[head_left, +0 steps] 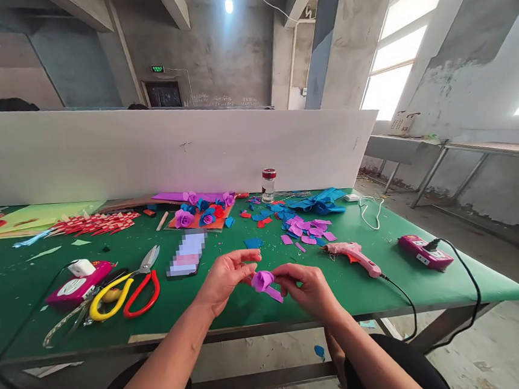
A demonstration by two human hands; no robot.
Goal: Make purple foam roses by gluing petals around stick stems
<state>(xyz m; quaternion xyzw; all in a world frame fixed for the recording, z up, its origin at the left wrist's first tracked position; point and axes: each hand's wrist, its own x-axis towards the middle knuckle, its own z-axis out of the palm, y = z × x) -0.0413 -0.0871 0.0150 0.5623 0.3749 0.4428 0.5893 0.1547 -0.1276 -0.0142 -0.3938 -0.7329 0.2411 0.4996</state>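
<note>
A small purple paper flower [262, 281] with a loose purple strip below it is held between my two hands, just above the table's front edge. My left hand [226, 276] has its thumb and lower fingers closed at the flower's left side, while its index finger stretches out above. My right hand [307, 286] pinches the flower's right edge between thumb and fingertips. Beyond them lie loose purple paper petals [310, 229] and a blue paper piece [253, 243]. To the right of my right hand rests a pink glue gun [353, 256].
On the green table [234, 315] are scissors [142, 283], a phone [187, 253], finished paper flowers [204, 214], a red-lidded jar [268, 184], blue crepe paper [321, 201] and power strips [426, 252] [83, 285] with cords. A white board [164, 148] stands along the back.
</note>
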